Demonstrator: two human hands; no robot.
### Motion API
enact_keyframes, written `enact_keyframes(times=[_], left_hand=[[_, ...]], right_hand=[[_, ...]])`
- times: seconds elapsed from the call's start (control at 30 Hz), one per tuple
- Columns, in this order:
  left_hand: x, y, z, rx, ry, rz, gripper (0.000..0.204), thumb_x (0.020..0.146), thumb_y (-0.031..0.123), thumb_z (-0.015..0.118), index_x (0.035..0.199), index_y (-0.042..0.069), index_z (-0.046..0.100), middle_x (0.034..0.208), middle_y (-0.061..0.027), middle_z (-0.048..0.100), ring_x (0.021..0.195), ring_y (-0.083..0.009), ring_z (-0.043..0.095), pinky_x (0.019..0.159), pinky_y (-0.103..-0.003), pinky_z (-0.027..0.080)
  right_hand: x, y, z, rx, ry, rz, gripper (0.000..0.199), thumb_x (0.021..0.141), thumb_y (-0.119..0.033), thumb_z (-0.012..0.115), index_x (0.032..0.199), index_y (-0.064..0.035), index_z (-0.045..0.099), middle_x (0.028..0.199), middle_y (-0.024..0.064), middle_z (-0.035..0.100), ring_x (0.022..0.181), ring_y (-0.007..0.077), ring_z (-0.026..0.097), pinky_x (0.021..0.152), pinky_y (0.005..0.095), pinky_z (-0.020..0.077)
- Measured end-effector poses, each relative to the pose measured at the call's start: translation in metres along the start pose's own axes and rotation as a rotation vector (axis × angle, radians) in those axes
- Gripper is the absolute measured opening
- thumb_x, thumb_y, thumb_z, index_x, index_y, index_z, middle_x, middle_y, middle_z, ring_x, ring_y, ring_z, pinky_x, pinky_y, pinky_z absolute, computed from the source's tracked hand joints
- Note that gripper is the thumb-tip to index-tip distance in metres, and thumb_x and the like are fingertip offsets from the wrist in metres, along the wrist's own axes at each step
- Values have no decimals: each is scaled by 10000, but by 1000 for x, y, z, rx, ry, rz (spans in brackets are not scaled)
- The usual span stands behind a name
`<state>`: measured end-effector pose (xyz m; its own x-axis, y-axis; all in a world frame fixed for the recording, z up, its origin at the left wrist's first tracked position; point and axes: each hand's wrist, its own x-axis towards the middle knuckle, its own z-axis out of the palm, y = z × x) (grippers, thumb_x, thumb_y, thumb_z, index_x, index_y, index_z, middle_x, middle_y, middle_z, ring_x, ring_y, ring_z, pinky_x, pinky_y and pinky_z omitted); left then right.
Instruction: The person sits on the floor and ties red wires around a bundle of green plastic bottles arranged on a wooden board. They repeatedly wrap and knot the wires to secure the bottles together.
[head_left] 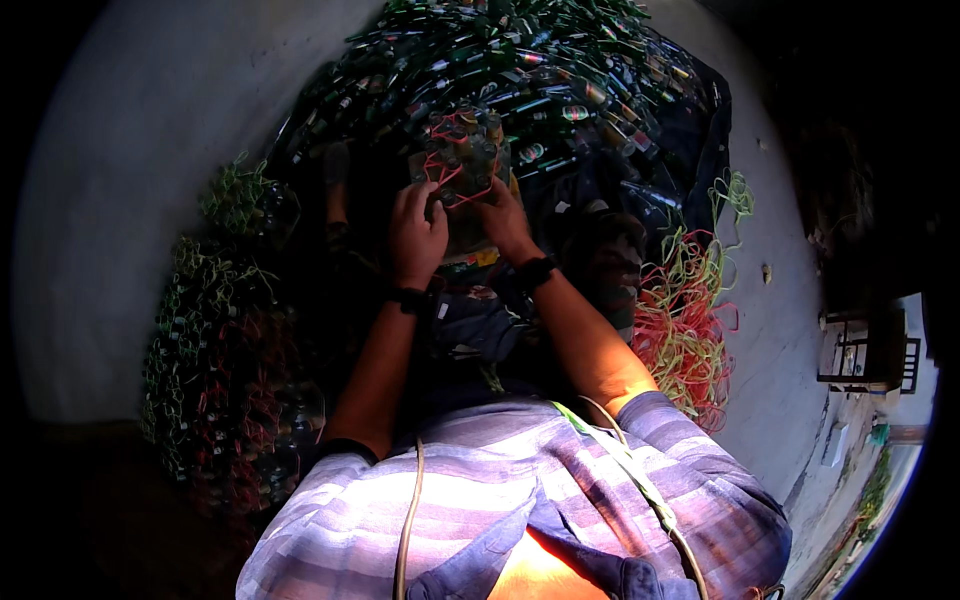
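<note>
Both my hands are at a bundle of glass bottles (478, 160) in front of me, with red cord (440, 166) laced around and between the bottle tops. My left hand (420, 228) is at the bundle's near left side, its fingers curled at the cord. At the near right corner, my right hand (508, 222) has its fingers closed where the cord runs down the side. Shadow hides part of both hands' fingertips. Beyond the bundle lies a large heap of green glass bottles (530, 100), many with labels.
To the right lies a tangled pile of red and yellow-green cords (690, 325). Bottle bundles tied with green cord (205, 300) and red cord (262, 350) stand at the left by a pale wall (110, 220). Dark sheeting (712, 130) edges the heap. A wooden chair (870, 350) stands far right.
</note>
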<state>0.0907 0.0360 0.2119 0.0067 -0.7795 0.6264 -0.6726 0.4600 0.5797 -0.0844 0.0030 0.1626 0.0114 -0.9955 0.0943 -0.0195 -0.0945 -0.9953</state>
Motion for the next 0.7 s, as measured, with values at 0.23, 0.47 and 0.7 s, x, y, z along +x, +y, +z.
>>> enact_keyframes(times=[0.23, 0.47, 0.7], left_hand=[[4, -1, 24, 144, -198, 105, 478, 877, 4, 655, 1346, 68, 590, 1365, -160, 576, 1262, -382, 557, 1046, -455, 486], [-3, 15, 32, 28, -69, -19, 603, 876, 62, 715, 1447, 86, 525, 1373, -189, 569, 1282, -383, 552, 1064, -437, 475], [-8, 17, 21, 31, -241, -393, 608, 904, 168, 754, 1466, 123, 527, 1252, -198, 618, 1176, -379, 616, 1006, -427, 499]], right_hand=[[-10, -26, 4, -31, -2, 63, 550, 913, -161, 688, 1440, -70, 562, 1261, 154, 711, 1171, 268, 672, 988, 341, 499], [-4, -14, -4, 51, -16, -31, 550, 903, -149, 709, 1424, -46, 565, 1288, 150, 698, 1200, 239, 648, 1014, 333, 485], [3, -8, -5, 103, -43, 34, 563, 885, -108, 724, 1417, -15, 563, 1293, 136, 697, 1204, 215, 639, 1022, 321, 485]])
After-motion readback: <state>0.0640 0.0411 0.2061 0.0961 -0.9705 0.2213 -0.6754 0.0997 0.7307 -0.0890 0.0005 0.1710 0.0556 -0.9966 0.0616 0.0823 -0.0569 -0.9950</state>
